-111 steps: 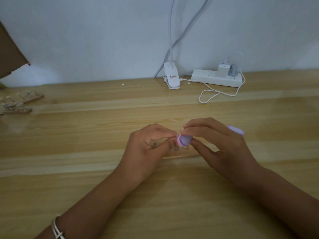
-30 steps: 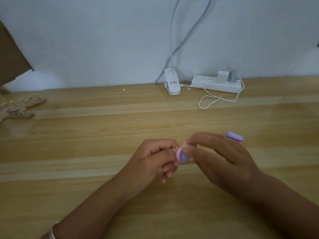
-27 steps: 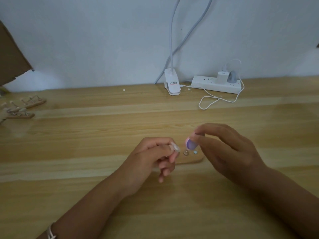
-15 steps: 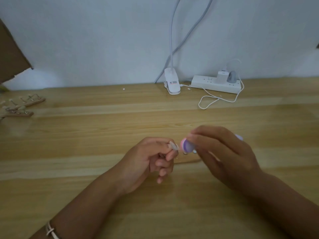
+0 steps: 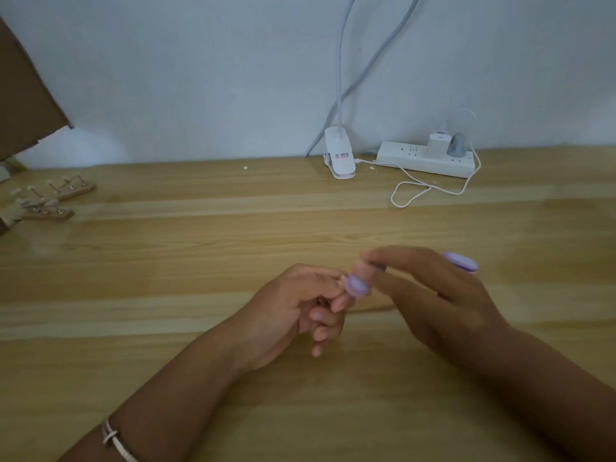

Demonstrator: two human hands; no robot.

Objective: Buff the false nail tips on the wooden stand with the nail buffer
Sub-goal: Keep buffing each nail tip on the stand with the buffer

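Observation:
My left hand (image 5: pixel 286 315) is raised just above the table and pinches a small pale false nail tip (image 5: pixel 341 280) between thumb and forefinger. My right hand (image 5: pixel 433 301) grips the purple nail buffer (image 5: pixel 358 285). The buffer's near end lies against the tip, and its far end (image 5: pixel 461 261) sticks out behind the fingers. The right fingertips are blurred by motion. The wooden stand (image 5: pixel 380 307) lies on the table behind both hands, and only a thin strip of it shows.
Two more wooden stands with nail tips (image 5: pixel 71 190) (image 5: pixel 46 213) lie at the far left. A white lamp clip (image 5: pixel 340 158), a power strip (image 5: pixel 426 160) and a looped white cable (image 5: pixel 420 191) sit by the wall. Brown cardboard (image 5: pixel 23 95) leans at the top left.
My left hand lifted off the stand with a nail tip pinched. The right hand drew the buffer away, then brought it back against the tip, where it now moves.

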